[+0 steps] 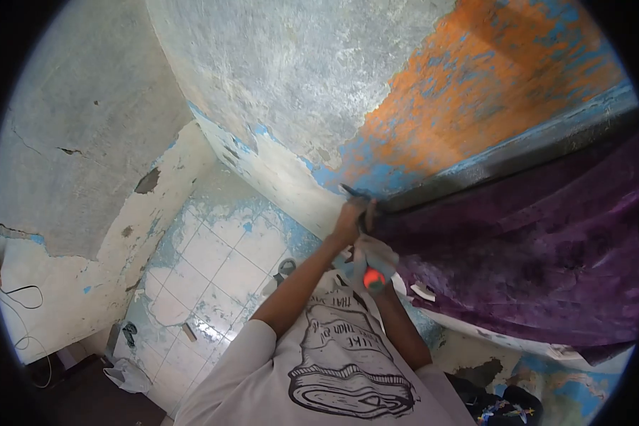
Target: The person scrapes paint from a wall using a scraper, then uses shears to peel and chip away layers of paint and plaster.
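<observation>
My right hand (374, 254), in a pale glove, is wrapped round the handle of a scraper-like tool (374, 278) with an orange-red end that points toward me. My bare left hand (349, 219) is closed around the dark front part of the same tool, ahead of the right hand. The tool's dark tip (346, 189) is at the lower edge of the wall's orange and blue paint (433, 106), close to the dark ledge. Both hands are slightly blurred, and fingers cover much of the shaft.
Bare grey plaster (284, 64) borders the paint. A purple cloth (525, 241) hangs below the ledge on the right. The tiled floor (213, 263) is spotted with pale debris. A plastic bag (128, 375) lies at lower left, near a cable (32, 290).
</observation>
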A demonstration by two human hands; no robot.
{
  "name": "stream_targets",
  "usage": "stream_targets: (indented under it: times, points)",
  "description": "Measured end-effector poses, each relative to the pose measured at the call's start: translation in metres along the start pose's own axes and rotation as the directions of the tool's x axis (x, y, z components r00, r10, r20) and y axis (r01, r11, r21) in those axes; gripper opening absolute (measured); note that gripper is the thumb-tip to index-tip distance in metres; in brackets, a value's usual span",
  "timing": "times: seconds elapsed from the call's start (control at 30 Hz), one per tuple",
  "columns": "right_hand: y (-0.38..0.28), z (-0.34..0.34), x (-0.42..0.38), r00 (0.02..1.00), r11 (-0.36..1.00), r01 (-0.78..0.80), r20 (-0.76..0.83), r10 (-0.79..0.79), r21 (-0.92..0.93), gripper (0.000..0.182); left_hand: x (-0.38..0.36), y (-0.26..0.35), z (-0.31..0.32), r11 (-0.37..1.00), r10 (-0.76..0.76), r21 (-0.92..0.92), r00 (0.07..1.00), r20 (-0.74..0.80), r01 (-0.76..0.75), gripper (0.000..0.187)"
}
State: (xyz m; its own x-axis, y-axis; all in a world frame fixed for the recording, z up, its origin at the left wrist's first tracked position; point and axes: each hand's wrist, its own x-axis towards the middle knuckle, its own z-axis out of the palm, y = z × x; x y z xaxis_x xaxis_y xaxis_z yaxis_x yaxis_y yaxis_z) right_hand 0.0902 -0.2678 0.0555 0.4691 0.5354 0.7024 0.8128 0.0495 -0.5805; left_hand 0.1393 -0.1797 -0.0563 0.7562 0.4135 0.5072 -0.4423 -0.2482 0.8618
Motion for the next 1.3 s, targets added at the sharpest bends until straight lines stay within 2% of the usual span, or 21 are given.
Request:
stream_targets:
  times: [0.03,0.07,0.1,0.17,0.2,0.27,0.3,0.4,0.43,0.5,0.63,0.7,0.73,0.8,0.87,0.93,0.97,1.03,1.13,1.2,1.3]
  points:
    - [0.001,0.005,0.005,1.0,0.995,0.001,0.014,-0.002,0.096,0.031,0.0,-0.001,-0.004,0.998,-0.012,0.056,0.999,0.038,0.009,0.031]
    - [-0.003,0.006,0.007,1.0,0.995,0.0,0.019,-0.002,0.097,0.031,0.003,-0.002,-0.006,0.993,-0.02,0.117,0.998,0.067,0.012,0.031]
    - [-0.007,0.007,0.008,0.997,0.989,0.073,-0.001,-0.074,0.129,0.031,0.007,0.008,-0.009,0.998,0.0,0.056,0.996,0.085,-0.005,0.028]
    - [-0.015,0.007,0.012,0.986,0.967,0.166,-0.035,-0.163,0.192,0.03,0.009,0.016,-0.008,0.997,-0.024,0.072,0.994,0.108,0.017,0.027]
    - [-0.011,0.008,0.012,0.986,0.965,0.165,-0.032,-0.162,0.204,0.03,0.011,0.016,-0.009,0.996,-0.035,0.087,0.991,0.133,0.023,0.025]
    - [0.001,0.013,0.007,0.998,0.992,0.054,0.02,-0.057,0.117,0.032,-0.001,-0.012,-0.02,0.996,-0.025,0.091,0.986,0.162,0.01,0.025]
    - [0.007,0.023,0.005,0.999,0.987,0.038,0.012,-0.041,0.155,0.035,-0.002,-0.017,-0.026,0.996,-0.006,0.084,0.98,0.198,-0.011,0.026]
    - [0.007,0.03,-0.007,0.991,0.988,0.105,0.074,-0.114,0.115,0.032,-0.009,-0.024,-0.025,0.998,-0.041,0.064,0.982,0.185,0.03,0.026]
    - [-0.003,0.031,0.003,0.99,0.979,0.141,0.01,-0.144,0.149,0.031,-0.003,-0.013,-0.024,0.997,-0.047,0.065,0.983,0.18,0.036,0.026]
    - [-0.006,0.019,0.003,0.991,0.978,0.128,0.027,-0.134,0.163,0.031,0.006,0.004,-0.02,0.995,-0.052,0.098,0.974,0.221,0.031,0.029]
    - [0.009,0.038,-0.008,0.983,0.979,0.155,0.077,-0.167,0.135,0.035,-0.006,-0.022,-0.023,0.995,0.018,0.093,0.977,0.213,-0.039,0.029]
    - [0.01,0.042,-0.012,0.969,0.983,0.124,0.195,-0.148,0.133,0.034,-0.01,-0.026,-0.027,0.998,0.023,0.052,0.997,0.069,-0.027,0.028]
    - [0.004,0.041,-0.008,0.971,0.985,0.111,0.195,-0.135,0.129,0.034,-0.01,-0.026,-0.027,0.999,0.013,0.047,0.997,0.075,-0.016,0.028]
    - [-0.008,0.034,0.004,0.988,0.985,0.078,0.119,-0.097,0.155,0.034,-0.007,-0.022,-0.022,0.998,-0.01,0.067,0.997,0.08,0.004,0.027]
    - [-0.013,0.026,0.004,0.982,0.985,0.13,0.12,-0.143,0.114,0.032,0.005,0.004,-0.02,0.998,0.009,0.055,0.999,0.036,-0.011,0.028]
    - [-0.001,0.027,-0.009,0.986,0.978,0.162,0.024,-0.167,0.131,0.028,0.005,0.005,-0.018,0.996,0.064,0.056,0.998,0.027,-0.065,0.028]
    - [0.008,0.025,-0.011,0.982,0.983,0.107,0.14,-0.128,0.148,0.03,0.001,-0.003,-0.019,0.997,0.061,0.051,0.998,0.027,-0.063,0.028]
    - [0.01,0.039,-0.011,0.977,0.988,0.091,0.182,-0.113,0.124,0.03,-0.013,-0.027,-0.023,0.999,-0.024,0.042,0.999,0.024,0.023,0.026]
    - [-0.005,0.038,-0.003,0.972,0.993,0.067,0.221,-0.086,0.094,0.032,-0.01,-0.016,-0.021,0.999,-0.028,0.044,0.999,-0.03,0.029,0.023]
    - [-0.028,0.028,0.014,0.971,0.981,0.172,0.154,-0.183,0.086,0.031,0.002,0.008,-0.017,0.999,0.004,0.053,1.0,-0.025,-0.002,0.023]
    - [-0.024,0.027,0.005,0.959,0.967,0.225,0.146,-0.242,0.122,0.026,0.005,0.014,-0.018,0.996,0.085,0.029,0.995,-0.049,-0.084,0.022]
